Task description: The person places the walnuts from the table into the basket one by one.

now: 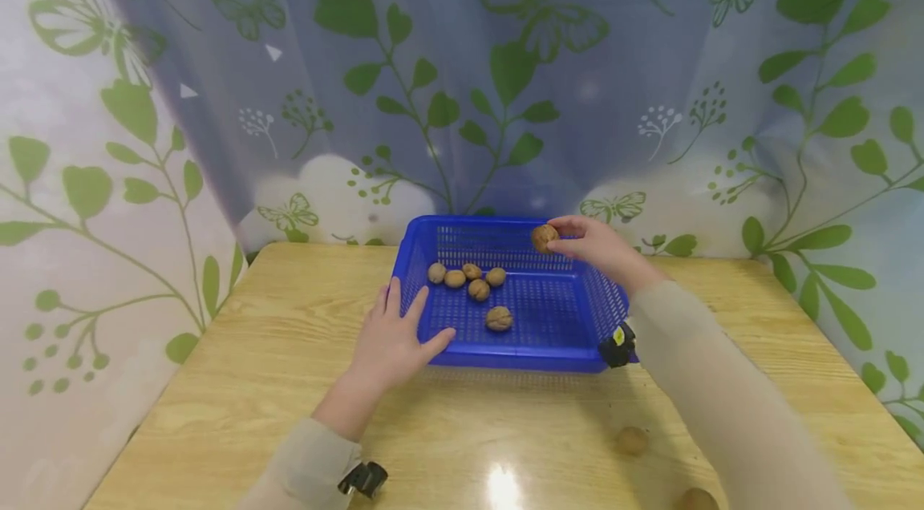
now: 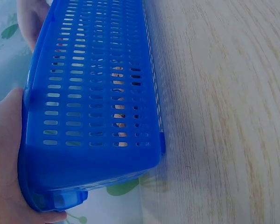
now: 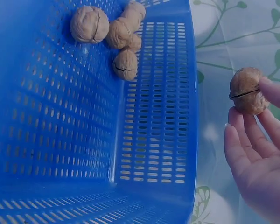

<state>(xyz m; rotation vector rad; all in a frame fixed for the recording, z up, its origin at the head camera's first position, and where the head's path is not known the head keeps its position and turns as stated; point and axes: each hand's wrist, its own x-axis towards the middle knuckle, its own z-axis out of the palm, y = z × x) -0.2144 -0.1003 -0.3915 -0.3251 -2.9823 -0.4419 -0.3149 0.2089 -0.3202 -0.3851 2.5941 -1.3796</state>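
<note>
My right hand (image 1: 595,247) pinches a walnut (image 1: 545,238) between thumb and fingertips, above the back right part of a blue plastic basket (image 1: 505,359). In the right wrist view a dark crack runs across this walnut (image 3: 248,91), held by the thumb and fingers (image 3: 259,142). My left hand (image 1: 390,343) rests on the basket's front left rim, its fingers spread and fairly straight. Several walnuts (image 1: 479,290) lie inside on the basket floor, grouped at the back left, while one walnut (image 1: 499,318) sits apart nearer the front. The left wrist view shows the basket's slotted side wall (image 2: 95,112).
Two round brown walnuts lie on the wooden table (image 1: 238,382) at the front right: one walnut (image 1: 632,440) near the right forearm, another walnut (image 1: 696,499) at the frame's bottom edge. A leaf-patterned curtain (image 1: 447,77) hangs behind the basket. Black wrist devices sit on both sleeves.
</note>
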